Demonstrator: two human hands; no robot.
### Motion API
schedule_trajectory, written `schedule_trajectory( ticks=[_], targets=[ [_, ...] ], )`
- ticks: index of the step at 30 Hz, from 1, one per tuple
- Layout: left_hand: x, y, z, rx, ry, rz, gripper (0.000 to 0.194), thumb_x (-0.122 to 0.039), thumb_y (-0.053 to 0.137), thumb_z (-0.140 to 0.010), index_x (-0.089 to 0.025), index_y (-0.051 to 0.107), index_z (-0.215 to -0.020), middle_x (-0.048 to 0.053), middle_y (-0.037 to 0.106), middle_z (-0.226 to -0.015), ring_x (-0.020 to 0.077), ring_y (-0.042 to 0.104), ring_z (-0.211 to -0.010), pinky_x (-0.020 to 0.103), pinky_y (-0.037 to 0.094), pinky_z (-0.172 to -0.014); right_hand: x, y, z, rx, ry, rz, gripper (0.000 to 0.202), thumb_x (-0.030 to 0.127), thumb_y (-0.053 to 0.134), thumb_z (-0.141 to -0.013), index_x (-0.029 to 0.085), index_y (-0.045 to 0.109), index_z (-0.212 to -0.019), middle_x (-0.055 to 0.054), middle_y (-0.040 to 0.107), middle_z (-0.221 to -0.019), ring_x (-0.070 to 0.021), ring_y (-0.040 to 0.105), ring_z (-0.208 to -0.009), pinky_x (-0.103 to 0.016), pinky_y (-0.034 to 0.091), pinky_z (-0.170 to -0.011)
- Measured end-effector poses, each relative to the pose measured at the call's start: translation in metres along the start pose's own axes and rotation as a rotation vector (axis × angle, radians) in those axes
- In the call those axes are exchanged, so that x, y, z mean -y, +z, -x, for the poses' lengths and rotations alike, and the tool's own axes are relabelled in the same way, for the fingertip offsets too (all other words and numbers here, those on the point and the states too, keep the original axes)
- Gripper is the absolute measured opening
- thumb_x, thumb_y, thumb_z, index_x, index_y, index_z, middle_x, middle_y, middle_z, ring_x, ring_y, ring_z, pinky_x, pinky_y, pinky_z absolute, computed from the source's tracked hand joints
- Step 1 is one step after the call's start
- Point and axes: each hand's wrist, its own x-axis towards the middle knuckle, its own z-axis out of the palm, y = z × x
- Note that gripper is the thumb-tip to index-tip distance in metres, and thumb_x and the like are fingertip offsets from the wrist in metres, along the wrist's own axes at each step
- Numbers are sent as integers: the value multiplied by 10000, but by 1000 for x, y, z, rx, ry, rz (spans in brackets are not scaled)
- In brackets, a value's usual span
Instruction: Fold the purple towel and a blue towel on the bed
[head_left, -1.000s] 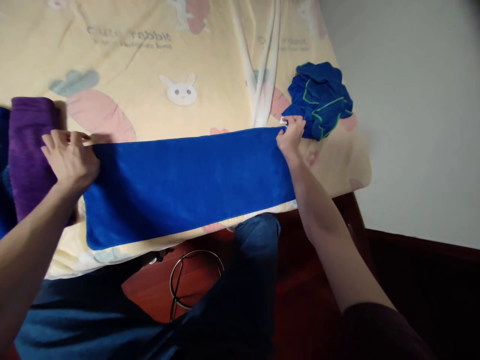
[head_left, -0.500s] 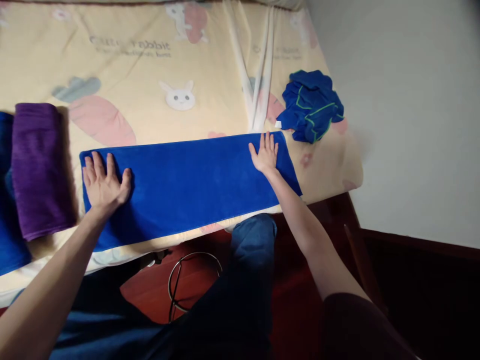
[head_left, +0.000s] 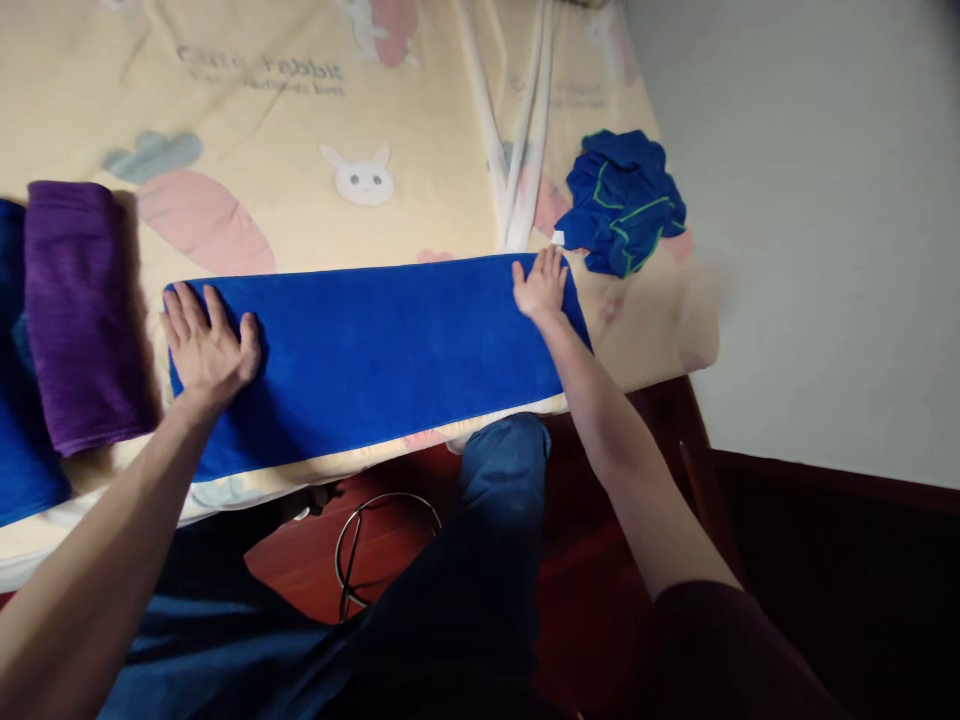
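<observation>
A blue towel (head_left: 397,350) lies as a long flat strip along the near edge of the bed. On its left end rests my left hand (head_left: 210,345), palm down with the fingers spread. My right hand (head_left: 543,285) lies flat near the towel's far right corner, fingers stretched out. Neither hand grips anything. Just beyond the right hand sits a crumpled blue cloth (head_left: 626,200) with green edging and a small white tag. Left of my left hand lies a folded purple towel (head_left: 86,315), partly over another blue towel (head_left: 26,440).
The bed's cream sheet (head_left: 285,220) has rabbit and carrot prints, with white folds running away behind my right hand. A grey wall (head_left: 810,250) stands at the right. Below the bed edge are my knee (head_left: 506,460), a round metal frame (head_left: 352,540) and a red floor (head_left: 292,570).
My right hand has slid slightly right and away, closer to the towel's far right corner. My left hand stays on the left end. The whole view has shifted a little.
</observation>
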Motion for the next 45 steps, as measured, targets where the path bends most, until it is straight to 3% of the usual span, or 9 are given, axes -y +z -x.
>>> schedule_trajectory(
  ticks=[6,9,11,15,20,25,30,36,45],
  targets=[
    [-64,9,67,111,195,90,767,-569,313,-1047,-108,311,-1659,127,109,-1772,296,9,-1650,503,18,-1346,89,17,103,69,-450,-45,733,546,268,-1085,220,97,-1719,3,155,-1766,-301,-41,-1655,-603,-33,-1345],
    [-82,20,91,150,200,127,737,-550,319,-1050,-143,312,-1664,111,129,-1771,298,26,-1649,526,27,-1344,110,30,142,122,-554,-42,704,535,273,-1085,231,168,-1712,26,117,-1769,-266,-20,-1658,-548,-15,-1357],
    [-81,23,98,150,190,125,712,-526,338,-1052,-158,325,-1661,114,145,-1767,317,52,-1647,556,29,-1333,109,35,151,99,-584,-44,677,508,284,-1091,199,253,-1693,3,116,-1772,-246,17,-1658,-503,14,-1363],
    [-58,16,104,102,160,104,694,-506,380,-1052,-156,354,-1650,119,164,-1764,330,82,-1642,549,37,-1330,84,36,141,34,-606,-91,647,491,322,-1094,192,325,-1668,-29,175,-1766,-222,107,-1651,-479,61,-1363],
    [-30,1,114,18,96,70,699,-501,388,-1068,-106,352,-1643,159,177,-1755,351,106,-1635,567,72,-1324,17,25,125,-13,-424,-108,665,488,336,-1087,180,297,-1676,-64,204,-1758,-250,139,-1646,-536,86,-1354],
    [-22,0,121,-63,91,61,670,-490,405,-1082,-104,376,-1629,171,203,-1745,361,133,-1628,576,100,-1319,-57,15,122,-53,-264,-35,680,483,285,-1093,133,281,-1675,-94,191,-1757,-234,157,-1643,-501,119,-1352],
    [-18,1,121,-80,73,77,664,-474,434,-1076,-107,384,-1626,175,205,-1744,382,139,-1623,596,97,-1316,-105,8,119,-82,-189,-17,671,481,225,-1095,150,283,-1676,-79,214,-1753,-213,168,-1641,-500,129,-1351],
    [-10,-1,123,-39,55,93,674,-455,456,-1063,-122,361,-1641,167,169,-1754,399,106,-1627,636,80,-1309,-131,8,112,-85,-158,-17,653,431,151,-1098,172,243,-1690,-70,171,-1767,-216,127,-1648,-515,157,-1344],
    [-10,-6,127,13,24,55,706,-499,373,-1055,-131,332,-1657,128,128,-1770,351,80,-1638,563,45,-1329,-130,7,122,-17,-85,73,692,480,110,-1095,159,162,-1705,-81,99,-1778,-257,70,-1654,-569,103,-1338]
  ],
)
